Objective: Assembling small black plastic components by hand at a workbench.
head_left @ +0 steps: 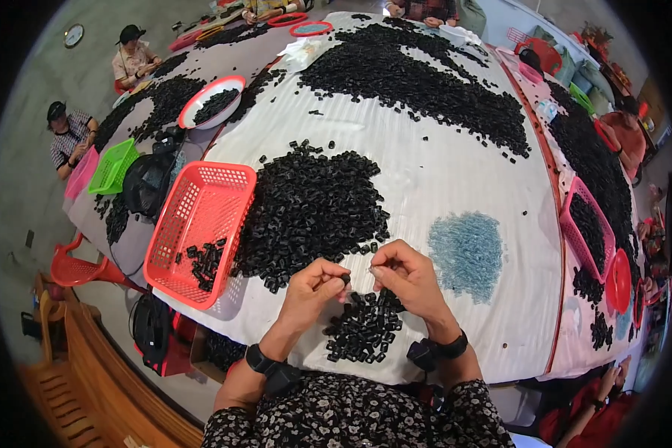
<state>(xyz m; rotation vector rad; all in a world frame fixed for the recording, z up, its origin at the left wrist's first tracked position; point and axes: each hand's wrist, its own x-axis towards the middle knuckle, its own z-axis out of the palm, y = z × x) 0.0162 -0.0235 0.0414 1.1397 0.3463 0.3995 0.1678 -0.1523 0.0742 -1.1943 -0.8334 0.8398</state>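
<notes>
Head view: a small black piece (pixel 346 278) is pinched between the fingertips of the left hand (pixel 311 287), just above the table edge. The fingers of the right hand (pixel 405 275) are drawn together close beside it, seemingly closed on something very small, though what they hold cannot be made out. Directly below both hands a small heap of black pieces (pixel 362 328) lies on the white striped cloth (pixel 455 179). Just beyond the hands a much larger pile of black pieces (pixel 310 209) is spread, and to the right of it a patch of pale blue bits (pixel 467 254) is seen. At the left a red basket (pixel 194 224) stands tilted against the big pile, with only a few black pieces in its lower corner.

Judged from this, only a small share seems handled: the near heap and the basket contents are slight, while the big pile and the far black masses (pixel 418 75) remain. Other people are seated around the table.
</notes>
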